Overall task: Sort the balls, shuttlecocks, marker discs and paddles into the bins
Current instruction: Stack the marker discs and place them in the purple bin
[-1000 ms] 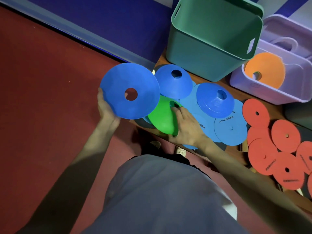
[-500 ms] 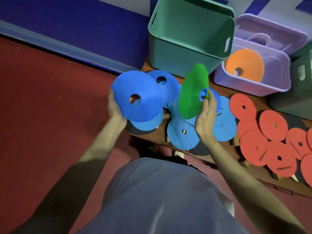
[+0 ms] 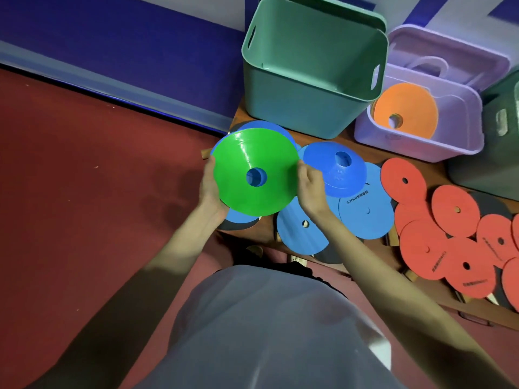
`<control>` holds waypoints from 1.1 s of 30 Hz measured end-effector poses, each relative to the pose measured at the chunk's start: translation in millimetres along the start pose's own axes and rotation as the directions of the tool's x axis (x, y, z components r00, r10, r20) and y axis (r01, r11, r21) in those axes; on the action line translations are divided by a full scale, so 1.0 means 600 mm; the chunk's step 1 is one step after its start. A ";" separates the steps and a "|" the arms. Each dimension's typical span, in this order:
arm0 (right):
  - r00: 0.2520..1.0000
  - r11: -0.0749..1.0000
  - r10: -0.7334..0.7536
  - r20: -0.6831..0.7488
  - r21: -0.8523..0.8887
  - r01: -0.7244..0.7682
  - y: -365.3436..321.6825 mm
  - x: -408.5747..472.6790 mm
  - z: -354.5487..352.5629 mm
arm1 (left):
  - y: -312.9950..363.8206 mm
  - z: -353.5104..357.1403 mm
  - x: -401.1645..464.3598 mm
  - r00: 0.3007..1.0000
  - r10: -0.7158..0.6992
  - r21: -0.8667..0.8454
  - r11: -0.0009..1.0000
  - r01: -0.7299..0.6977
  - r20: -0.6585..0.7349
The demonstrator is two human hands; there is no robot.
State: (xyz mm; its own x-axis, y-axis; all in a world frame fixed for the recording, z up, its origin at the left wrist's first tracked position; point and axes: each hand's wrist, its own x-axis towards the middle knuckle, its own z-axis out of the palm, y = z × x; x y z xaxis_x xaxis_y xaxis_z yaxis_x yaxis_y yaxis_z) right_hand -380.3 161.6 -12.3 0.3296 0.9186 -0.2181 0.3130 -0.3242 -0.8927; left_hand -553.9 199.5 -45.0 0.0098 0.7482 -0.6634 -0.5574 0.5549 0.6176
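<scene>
A green marker disc (image 3: 252, 167) is stacked on top of a blue marker disc, whose blue shows through the green one's centre hole (image 3: 256, 177). My left hand (image 3: 209, 189) grips the stack at its left edge. My right hand (image 3: 310, 186) holds its right edge. Another blue cone disc (image 3: 337, 169) stands on the wooden shelf (image 3: 266, 234) just right of my right hand. Flat blue discs (image 3: 365, 214) and flat red discs (image 3: 455, 211) lie spread along the shelf.
A green bin (image 3: 306, 68) stands behind the stack. To its right a lilac bin (image 3: 449, 147) holds orange marker discs (image 3: 407, 110). A dark green bin (image 3: 494, 153) is at the far right. Red floor lies to the left, a blue wall behind.
My right hand brought the green disc leftward and laid it over the blue disc in my left hand. Both hands now hold the stack together.
</scene>
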 end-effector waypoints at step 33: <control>0.810 0.427 -0.135 0.571 -0.704 0.568 0.039 0.131 0.044 | 0.010 -0.128 -0.012 0.879 0.194 -0.074 0.965 -0.250 -0.435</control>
State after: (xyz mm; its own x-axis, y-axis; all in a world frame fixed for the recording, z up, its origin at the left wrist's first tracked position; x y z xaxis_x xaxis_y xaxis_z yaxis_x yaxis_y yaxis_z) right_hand -370.9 232.0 -60.8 -0.2844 0.9166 -0.2811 0.9476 0.2243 -0.2273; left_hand -621.3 169.6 -69.0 -0.4609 0.6073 -0.6472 -0.6024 0.3215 0.7306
